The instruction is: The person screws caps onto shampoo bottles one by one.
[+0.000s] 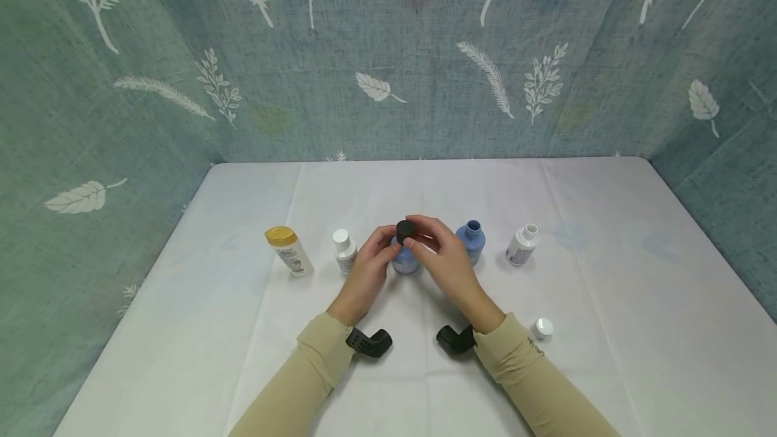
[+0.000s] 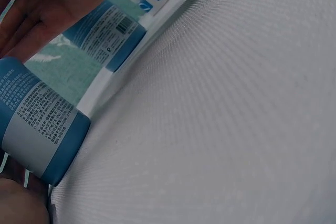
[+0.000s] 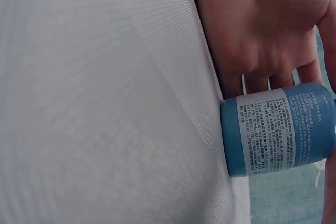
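A blue bottle (image 1: 405,261) with a white label stands upright on the table between my hands. At its top sits a black cap (image 1: 405,228); whether it is threaded on cannot be told. My right hand (image 1: 446,258) pinches this cap between thumb and fingers. From the other side, my left hand (image 1: 366,268) holds the bottle near its shoulder, fingertips partly hidden. The label of the bottle (image 3: 268,132) faces the right wrist camera, with the right palm beside it. In the left wrist view, the same bottle (image 2: 42,124) has its base on the cloth.
An uncapped blue bottle (image 1: 471,241) and an uncapped white bottle (image 1: 521,245) stand to the right. A white-capped bottle (image 1: 344,252) and a yellow-capped bottle (image 1: 291,251) are to the left. A loose white cap (image 1: 543,328) lies near the right forearm on the white tablecloth (image 1: 607,329).
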